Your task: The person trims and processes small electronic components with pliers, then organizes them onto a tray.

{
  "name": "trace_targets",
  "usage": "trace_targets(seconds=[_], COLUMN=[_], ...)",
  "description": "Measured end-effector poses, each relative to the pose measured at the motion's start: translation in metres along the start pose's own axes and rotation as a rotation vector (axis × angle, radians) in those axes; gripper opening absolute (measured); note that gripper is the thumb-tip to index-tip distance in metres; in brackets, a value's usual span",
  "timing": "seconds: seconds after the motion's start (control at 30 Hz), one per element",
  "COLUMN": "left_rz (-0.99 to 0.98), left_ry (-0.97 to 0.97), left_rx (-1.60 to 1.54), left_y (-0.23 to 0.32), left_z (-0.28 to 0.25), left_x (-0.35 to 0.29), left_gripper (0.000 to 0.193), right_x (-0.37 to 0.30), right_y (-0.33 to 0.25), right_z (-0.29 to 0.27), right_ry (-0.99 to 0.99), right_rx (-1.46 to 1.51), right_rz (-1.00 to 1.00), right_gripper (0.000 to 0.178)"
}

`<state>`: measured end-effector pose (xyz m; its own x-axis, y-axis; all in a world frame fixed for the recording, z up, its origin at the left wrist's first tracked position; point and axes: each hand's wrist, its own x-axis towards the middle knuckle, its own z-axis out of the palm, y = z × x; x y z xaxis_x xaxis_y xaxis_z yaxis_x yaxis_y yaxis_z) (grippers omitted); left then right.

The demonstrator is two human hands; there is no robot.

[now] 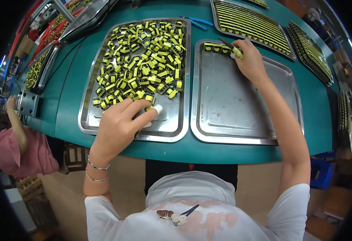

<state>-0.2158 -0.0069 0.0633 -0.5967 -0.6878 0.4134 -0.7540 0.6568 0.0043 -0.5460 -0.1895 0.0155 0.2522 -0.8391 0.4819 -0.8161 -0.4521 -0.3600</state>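
Note:
My left hand (120, 124) reaches over the near edge of the left metal tray (89, 125), its thumb and index finger closed on a small yellow-and-black transformer (149, 107). A white cover sits on a fingertip. Loose transformers (144, 60) of the same kind lie jumbled across that tray. At the far edge of the right metal tray (240, 108), my right hand (249, 60) is closed around a yellow piece (238, 52), seemingly another transformer, partly hidden by fingers. A dark pointed tool (225, 41) also sticks out of this hand. Beside it, a short row of transformers (215, 47) lines the tray's far left corner.
Blue-handled pliers (198, 22) lie between the trays at the back. Filled trays with neat rows (252, 26) stand at the far right, with stacked trays (310, 52) beyond. At left are a dark metal block (30, 103) and a co-worker in a pink top (29, 152).

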Motion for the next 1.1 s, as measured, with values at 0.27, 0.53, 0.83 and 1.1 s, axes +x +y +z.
trace_targets(seconds=[0.27,0.53,0.83,1.1], left_rz=[-0.012,-0.384,-0.741,-0.743], left_ry=[-0.103,0.043,0.211,0.195], left_rx=[0.085,-0.499,-1.74,-1.901], left_y=[0.006,0.015,0.081,0.095], left_z=[-0.007,0.013,0.027,0.026], left_x=[0.004,-0.005,0.032,0.034], left_gripper=[0.022,0.042,0.034,0.045], right_x=[0.0,-0.032,-0.123,-0.146], right_y=[0.007,-0.034,-0.118,-0.126], right_z=[-0.001,-0.06,-0.095,-0.086], right_ry=[0.007,-0.177,-0.228,-0.172], right_rx=[0.011,0.12,0.451,0.413], right_rz=[-0.063,0.159,-0.141,-0.083], right_gripper=[0.028,0.025,0.035,0.034])
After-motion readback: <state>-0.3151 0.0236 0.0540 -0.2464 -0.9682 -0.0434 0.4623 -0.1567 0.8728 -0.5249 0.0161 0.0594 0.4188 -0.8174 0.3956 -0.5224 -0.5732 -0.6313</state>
